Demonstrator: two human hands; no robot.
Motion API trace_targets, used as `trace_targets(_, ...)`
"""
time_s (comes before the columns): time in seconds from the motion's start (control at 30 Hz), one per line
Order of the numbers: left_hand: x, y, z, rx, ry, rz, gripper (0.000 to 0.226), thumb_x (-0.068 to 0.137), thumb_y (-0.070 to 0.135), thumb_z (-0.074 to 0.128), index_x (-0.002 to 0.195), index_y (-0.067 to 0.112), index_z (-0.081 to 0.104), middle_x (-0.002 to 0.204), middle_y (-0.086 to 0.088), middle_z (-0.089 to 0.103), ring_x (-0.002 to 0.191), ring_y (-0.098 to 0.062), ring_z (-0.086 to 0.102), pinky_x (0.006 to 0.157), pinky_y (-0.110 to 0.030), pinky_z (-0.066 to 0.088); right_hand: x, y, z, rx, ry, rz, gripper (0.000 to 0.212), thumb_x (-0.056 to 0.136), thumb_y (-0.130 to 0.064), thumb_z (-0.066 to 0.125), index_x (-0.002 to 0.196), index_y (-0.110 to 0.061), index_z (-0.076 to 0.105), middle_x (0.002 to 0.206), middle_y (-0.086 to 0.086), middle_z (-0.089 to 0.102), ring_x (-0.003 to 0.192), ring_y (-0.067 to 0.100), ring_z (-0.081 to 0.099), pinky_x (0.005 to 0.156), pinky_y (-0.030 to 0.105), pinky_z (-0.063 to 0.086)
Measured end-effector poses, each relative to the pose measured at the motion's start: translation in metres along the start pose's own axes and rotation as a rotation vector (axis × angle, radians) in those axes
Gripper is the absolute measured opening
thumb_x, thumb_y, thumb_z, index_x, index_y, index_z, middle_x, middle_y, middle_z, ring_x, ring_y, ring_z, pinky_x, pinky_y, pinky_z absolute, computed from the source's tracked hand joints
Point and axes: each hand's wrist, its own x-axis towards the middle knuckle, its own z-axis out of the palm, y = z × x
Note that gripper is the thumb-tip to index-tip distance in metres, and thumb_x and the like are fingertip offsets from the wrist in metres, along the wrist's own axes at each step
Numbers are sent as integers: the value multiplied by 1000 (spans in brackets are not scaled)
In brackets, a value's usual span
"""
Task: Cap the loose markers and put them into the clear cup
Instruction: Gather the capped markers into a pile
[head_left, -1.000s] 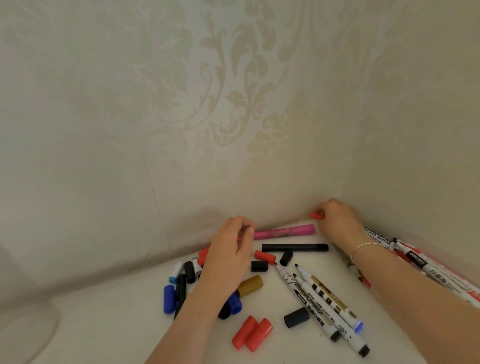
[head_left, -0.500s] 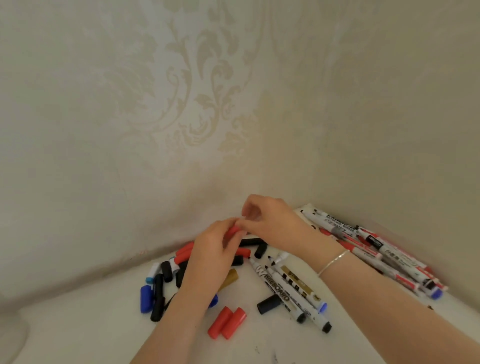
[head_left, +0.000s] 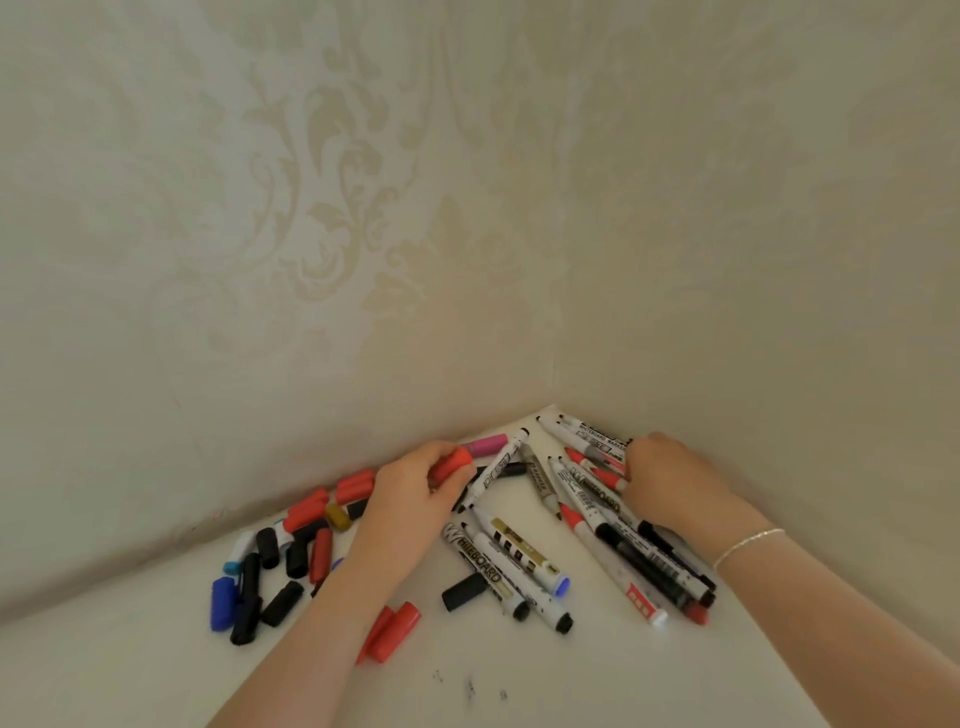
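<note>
Red cap (head_left: 451, 464) sits pinched in the left hand (head_left: 415, 493); the right hand (head_left: 670, 480) closes over red-tipped markers (head_left: 597, 470) near the corner. Light, stiff, slick barrels: grip mid-barrel

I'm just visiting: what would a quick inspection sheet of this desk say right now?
Surface: white tabletop in a wall corner, a few dark ink specks near the front.
Job's things: uncapped markers lie scattered; loose caps piled to the left; two red caps near the front. The cup: not in view.
Clutter: nothing seen.
Grippers: left hand closed on a red cap; right hand reaching into the marker pile, grip hidden.
Cables: nothing seen.
Surroundings: patterned wallpaper.
</note>
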Motion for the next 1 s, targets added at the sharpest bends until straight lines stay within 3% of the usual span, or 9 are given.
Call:
trace_targets(0.1,1,4,0,-36,-2,-22,23,88,27,66,111,25,67,86,14,67,77,1,62,68,-8,46,1,-1,-6,53,59,2,9,92,-23,50,93,-14,52,95,5,54,88,23,54,72,29,41)
trace_targets(0.2,1,8,0,-89,-17,-39,26,88,27,67,114,25,66,89,12,69,79,-3,64,70,-11,49,1,-8,-19,443,152,-57,13,88,-24,58,90,-12,53,89,2,55,73,16,51,58,26,41)
trace_targets(0.27,1,9,1,-146,-26,-50,26,87,25,68,113,25,67,90,10,71,80,-6,66,73,-18,52,-4,-17,-30,723,120,-169,10,84,-21,64,91,-17,57,84,-2,58,66,11,51,57,23,44)
trace_targets(0.37,2,8,-2,-224,-32,-67,27,85,21,70,111,29,67,94,14,71,84,0,66,79,-19,54,-12,-30,-43,867,39,-353,8,80,-18,67,86,-21,62,79,-5,57,62,11,49,60,29,47)
trace_targets(0.6,2,8,-7,-346,-25,-42,35,81,14,74,93,46,64,87,17,72,83,-4,68,78,-19,54,-16,-45,-48,605,15,-431,11,78,-26,64,89,-30,61,78,-14,55,54,5,44,53,25,40)
trace_targets(0.77,2,9,-10,-371,-53,-16,39,81,9,73,91,46,65,87,24,71,84,4,65,77,-11,49,-16,-51,-51,442,36,-450,15,80,-27,62,94,-32,61,86,-12,58,57,3,45,55,22,39)
trace_targets(0.9,3,6,-12,-308,-113,64,37,81,14,74,96,47,69,91,8,70,85,-11,66,82,-33,55,-14,-60,-49,370,61,-532,19,83,-31,60,100,-39,65,91,-14,58,72,5,50,63,24,42)
trace_targets(1.0,2,3,-11,-317,-175,62,24,81,31,72,101,43,69,93,3,70,87,-20,65,83,-45,53,-12,-64,-49,325,92,-573,23,88,-39,57,109,-45,65,87,-20,54,78,4,49,68,26,41)
